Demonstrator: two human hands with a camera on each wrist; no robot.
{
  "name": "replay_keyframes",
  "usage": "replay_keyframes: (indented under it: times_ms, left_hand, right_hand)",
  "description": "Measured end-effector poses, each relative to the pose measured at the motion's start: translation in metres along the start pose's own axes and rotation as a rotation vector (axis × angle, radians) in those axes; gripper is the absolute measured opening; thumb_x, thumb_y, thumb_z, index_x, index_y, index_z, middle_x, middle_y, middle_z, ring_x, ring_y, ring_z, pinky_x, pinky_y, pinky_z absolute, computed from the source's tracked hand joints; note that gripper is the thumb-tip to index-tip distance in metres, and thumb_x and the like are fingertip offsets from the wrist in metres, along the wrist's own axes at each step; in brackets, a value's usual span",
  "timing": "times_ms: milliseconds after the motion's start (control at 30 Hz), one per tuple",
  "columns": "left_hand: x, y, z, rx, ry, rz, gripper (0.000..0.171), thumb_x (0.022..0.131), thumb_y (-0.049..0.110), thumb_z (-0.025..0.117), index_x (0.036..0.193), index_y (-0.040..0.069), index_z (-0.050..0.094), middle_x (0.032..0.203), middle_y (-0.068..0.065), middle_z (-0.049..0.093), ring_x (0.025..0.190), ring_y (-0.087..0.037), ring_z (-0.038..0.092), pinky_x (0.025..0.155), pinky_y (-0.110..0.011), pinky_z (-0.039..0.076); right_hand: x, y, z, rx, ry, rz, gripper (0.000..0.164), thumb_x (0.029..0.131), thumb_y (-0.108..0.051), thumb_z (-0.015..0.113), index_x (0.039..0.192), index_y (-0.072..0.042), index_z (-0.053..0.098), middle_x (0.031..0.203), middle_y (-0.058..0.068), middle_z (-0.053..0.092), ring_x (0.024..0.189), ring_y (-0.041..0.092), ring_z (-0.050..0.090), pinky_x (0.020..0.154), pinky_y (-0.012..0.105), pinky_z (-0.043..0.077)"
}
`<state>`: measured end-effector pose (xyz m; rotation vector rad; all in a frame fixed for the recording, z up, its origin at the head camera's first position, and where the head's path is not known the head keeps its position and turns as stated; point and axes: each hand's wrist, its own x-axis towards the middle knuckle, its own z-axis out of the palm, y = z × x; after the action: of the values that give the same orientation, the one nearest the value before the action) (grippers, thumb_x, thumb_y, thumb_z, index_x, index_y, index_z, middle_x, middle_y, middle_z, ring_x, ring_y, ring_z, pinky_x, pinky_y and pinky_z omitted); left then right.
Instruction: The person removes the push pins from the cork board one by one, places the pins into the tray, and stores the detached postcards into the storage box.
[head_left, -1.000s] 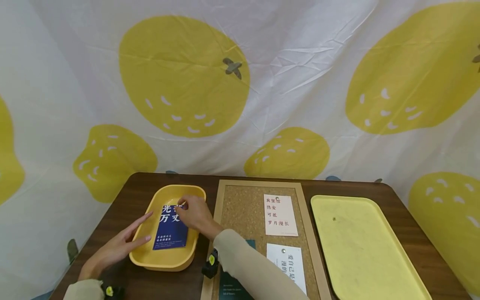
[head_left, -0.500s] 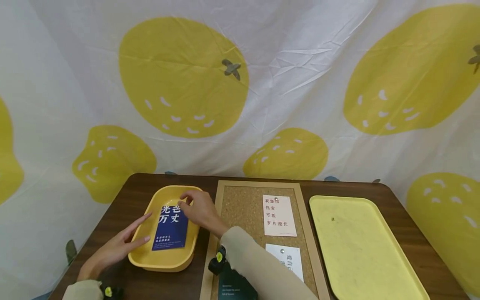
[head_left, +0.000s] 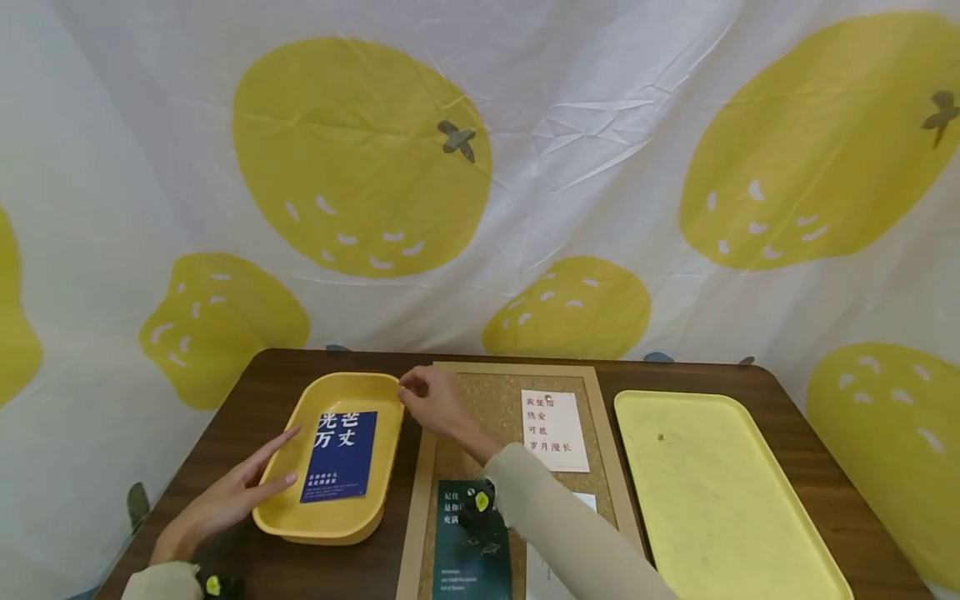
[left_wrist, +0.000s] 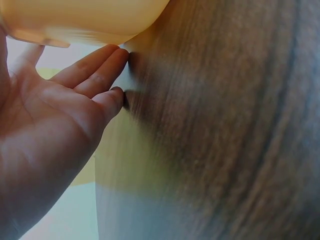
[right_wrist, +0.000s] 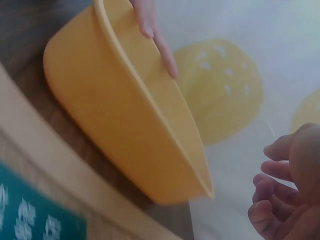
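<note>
A blue card with white characters (head_left: 339, 457) lies in the yellow-orange plastic tub (head_left: 288, 515). My left hand (head_left: 225, 498) rests at the tub's left side, with thumb and a finger over the rim; other fingers reach under the tub in the left wrist view. My right hand (head_left: 444, 410) hovers by the tub's top right corner, apart from the card. Its fingers (right_wrist: 270, 192) are loosely bent, and I see no object between them in the right wrist view. A cork board (head_left: 480, 396) with pinned cards lies to the tub's right, under my right forearm.
On the board are a dark green card (head_left: 456, 557), a pink-white card (head_left: 558, 446) and a white card (head_left: 542, 575) partly behind the sleeve. A pale yellow tray (head_left: 731, 492) sits at the right of the brown table (head_left: 408, 533). A fruit-patterned cloth (head_left: 577, 192) hangs behind.
My right hand has moved off the blue card's upper right corner, rightward over the tub's rim. The card stays in the tub. My left hand keeps its place.
</note>
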<state>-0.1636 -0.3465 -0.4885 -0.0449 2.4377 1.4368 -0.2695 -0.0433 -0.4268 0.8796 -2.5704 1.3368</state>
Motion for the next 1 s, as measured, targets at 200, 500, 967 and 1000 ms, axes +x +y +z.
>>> replay_keyframes:
  times_ms: [200,500,967,1000]
  left_hand:
    - [0.001,0.0,0.0,0.004,0.0,-0.01,0.073,0.089,0.045,0.057,0.149,0.036,0.017,0.157,-0.011,0.004,0.141,-0.041,0.003,0.107,-0.062,0.017]
    - [0.0,-0.001,0.0,0.003,-0.003,-0.008,0.073,0.089,0.044,0.058,0.149,0.035,0.017,0.157,-0.013,0.004,0.141,-0.041,0.005,0.106,-0.062,0.019]
    - [-0.001,0.001,0.003,0.001,-0.003,-0.007,0.072,0.09,0.042,0.058,0.149,0.036,0.017,0.156,-0.015,0.004,0.14,-0.041,0.01,0.106,-0.058,0.024]
    - [-0.001,0.001,0.003,0.001,-0.001,-0.006,0.072,0.09,0.042,0.058,0.149,0.036,0.017,0.156,-0.015,0.004,0.14,-0.04,0.011,0.106,-0.058,0.025]
  right_hand:
    - [-0.005,0.018,-0.026,0.024,-0.01,0.056,0.014,0.091,-0.015,0.059,0.098,-0.005,0.066,0.083,0.004,0.06,0.072,0.016,0.052,0.056,0.022,0.042]
    - [-0.018,0.048,-0.062,-0.062,-0.002,0.157,0.022,0.092,-0.027,0.058,0.103,-0.009,0.067,0.085,0.001,0.06,0.067,0.015,0.052,0.052,0.027,0.044]
    - [-0.032,0.085,-0.104,-0.085,0.045,0.212,0.021,0.091,-0.025,0.06,0.103,-0.009,0.069,0.083,0.002,0.063,0.067,0.014,0.055,0.052,0.028,0.046]
    - [-0.033,0.088,-0.106,-0.086,0.049,0.209,0.021,0.091,-0.024,0.06,0.103,-0.008,0.068,0.083,0.003,0.063,0.067,0.014,0.055,0.052,0.028,0.046]
